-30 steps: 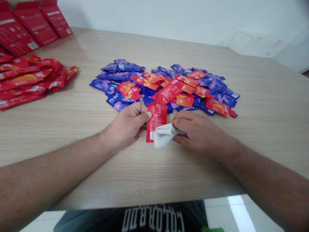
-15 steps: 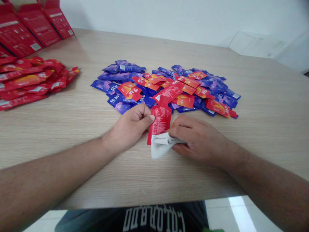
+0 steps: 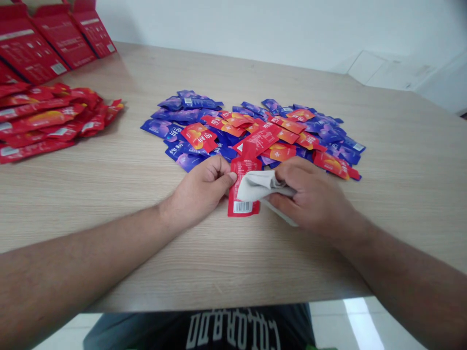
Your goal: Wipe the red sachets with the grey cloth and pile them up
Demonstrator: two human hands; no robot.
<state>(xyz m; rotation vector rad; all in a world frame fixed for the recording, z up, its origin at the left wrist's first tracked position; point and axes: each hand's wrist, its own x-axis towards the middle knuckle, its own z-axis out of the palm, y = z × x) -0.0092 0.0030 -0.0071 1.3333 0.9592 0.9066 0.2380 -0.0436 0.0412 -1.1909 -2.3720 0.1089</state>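
Observation:
A red sachet [image 3: 243, 206] lies flat on the wooden table [image 3: 109, 175], label side up with a barcode at its near end. My left hand [image 3: 200, 190] pinches its left edge with thumb and fingers closed. My right hand [image 3: 313, 197] is closed on a white cloth [image 3: 259, 185] and presses it onto the sachet's upper half. Just behind both hands spreads a heap of red and blue sachets [image 3: 255, 131].
A pile of red sachets [image 3: 51, 119] lies at the left edge of the table. Red cartons [image 3: 54, 36] stand at the far left corner. The table's near edge runs just above my lap; a white wall is behind.
My right hand has slid the cloth up from the sachet's near end onto its upper half, uncovering the barcode. My left hand keeps its pinch in the same place.

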